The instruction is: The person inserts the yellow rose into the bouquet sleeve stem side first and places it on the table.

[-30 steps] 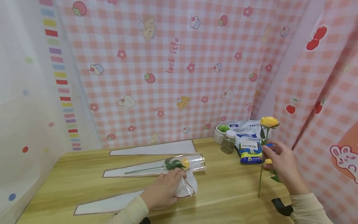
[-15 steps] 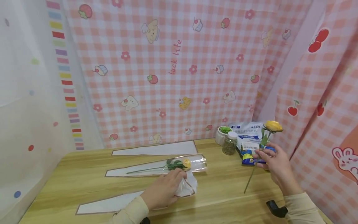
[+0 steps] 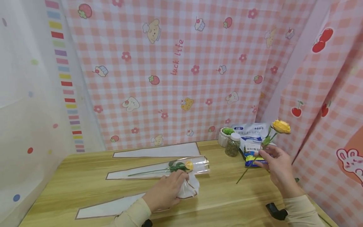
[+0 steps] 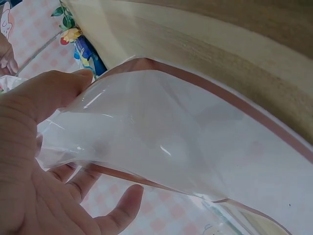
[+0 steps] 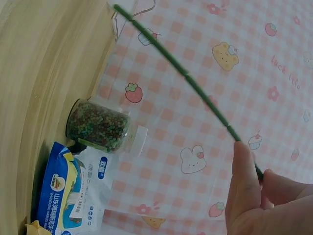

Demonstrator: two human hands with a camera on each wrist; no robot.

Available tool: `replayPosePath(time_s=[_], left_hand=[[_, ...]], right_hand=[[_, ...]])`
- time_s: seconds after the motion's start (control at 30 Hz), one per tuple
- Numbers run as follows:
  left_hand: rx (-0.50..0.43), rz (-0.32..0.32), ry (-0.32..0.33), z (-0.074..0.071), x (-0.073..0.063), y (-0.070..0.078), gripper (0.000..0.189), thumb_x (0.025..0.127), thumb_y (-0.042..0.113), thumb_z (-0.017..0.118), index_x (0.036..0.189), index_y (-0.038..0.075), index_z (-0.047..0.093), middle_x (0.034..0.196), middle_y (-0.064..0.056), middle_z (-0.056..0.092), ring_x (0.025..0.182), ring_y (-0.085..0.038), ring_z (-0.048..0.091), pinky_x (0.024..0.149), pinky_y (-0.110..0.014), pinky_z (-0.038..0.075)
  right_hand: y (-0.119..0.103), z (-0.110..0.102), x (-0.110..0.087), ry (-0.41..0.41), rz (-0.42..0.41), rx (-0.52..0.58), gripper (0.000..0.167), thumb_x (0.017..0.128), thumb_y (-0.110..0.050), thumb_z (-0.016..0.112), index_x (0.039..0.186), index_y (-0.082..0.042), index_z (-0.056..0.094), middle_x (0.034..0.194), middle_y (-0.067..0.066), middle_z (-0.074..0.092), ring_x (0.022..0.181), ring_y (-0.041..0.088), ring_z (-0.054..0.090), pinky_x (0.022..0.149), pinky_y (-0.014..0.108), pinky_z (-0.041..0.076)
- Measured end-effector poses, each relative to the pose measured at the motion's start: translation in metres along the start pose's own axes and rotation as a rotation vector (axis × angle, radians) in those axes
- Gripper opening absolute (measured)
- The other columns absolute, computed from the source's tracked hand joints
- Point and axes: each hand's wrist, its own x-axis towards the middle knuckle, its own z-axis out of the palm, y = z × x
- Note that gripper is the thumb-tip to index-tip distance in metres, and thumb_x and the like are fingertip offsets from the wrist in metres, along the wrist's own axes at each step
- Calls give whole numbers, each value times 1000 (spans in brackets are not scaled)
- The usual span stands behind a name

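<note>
The middle of the near sleeve (image 3: pixel 112 206) is hidden under the left hand (image 3: pixel 164 194) and its cuff (image 3: pixel 136 213), well to the left of the lidded jar (image 3: pixel 232 146) and closer to the person. That hand is clamped on the sleeve's wide mouth, thumb on one rim and fingers bent at the other; some of its fingertips are lost behind the film. Right of the jar and closer to the person, the right hand (image 3: pixel 279 168) pinches the stem of the yellow rose (image 3: pixel 281 126) between thumb and fingers, covering a short stretch of it; the right wrist view cuts off the bloom. The packets (image 3: pixel 250 153), just right of the jar, are partly covered by that hand, and most of their small print is illegible. Farther right of the jar a green leaf (image 3: pixel 296 180) peeps out, the rest of it hidden. The rose has a full, ruffled bloom tilted to the right, leaves just beneath, and a thin, jointed green stem whose bare end shows below the jar in the head view. The near sleeve is clear and white with a brown edge, tapering away from the jar and crumpled at its mouth.
</note>
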Motion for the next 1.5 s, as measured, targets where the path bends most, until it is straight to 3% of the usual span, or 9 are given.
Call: replayPosePath(time_s=[0.23,0.37,0.67,1.1,1.33,1.5], left_hand=[[13,-9,-24,1,1,0,71,82,29,83,137,16,40,138,-2,46,121,-18,53,83,-41,57],[15,-12,-41,2,1,0,73,82,31,84,138,17,40,138,-2,46,124,-18,52,85,-42,57],[25,1,-46,2,4,2,72,82,32,85,137,17,42,136,-1,48,125,-18,52,88,-42,58],[39,36,-25,1,8,6,72,81,32,85,137,16,42,134,0,48,126,-18,51,91,-42,57],[-21,2,-39,0,10,6,73,82,26,84,139,15,41,139,-3,46,127,-19,50,89,-45,57],[-34,-10,-49,1,10,6,72,83,26,84,140,15,41,139,-3,47,128,-19,50,91,-44,57]], right_hand=[[4,18,-7,-138,-83,11,47,100,-4,62,134,-12,31,101,-1,63,87,13,73,73,34,62],[3,32,-14,-169,-114,-1,56,99,-4,64,138,-10,24,103,1,65,87,14,73,75,34,62],[3,58,-26,-249,-158,39,47,103,-6,57,135,-14,24,104,3,63,89,17,74,79,35,61],[22,77,-34,-297,-119,28,42,104,-11,57,132,-10,26,106,3,65,94,20,74,82,37,60],[35,86,-41,-247,-151,18,39,104,-11,57,133,-8,31,102,2,69,90,22,75,77,38,61],[42,89,-45,-212,-127,4,38,103,-10,58,131,-6,33,100,4,69,88,22,75,76,39,61]])
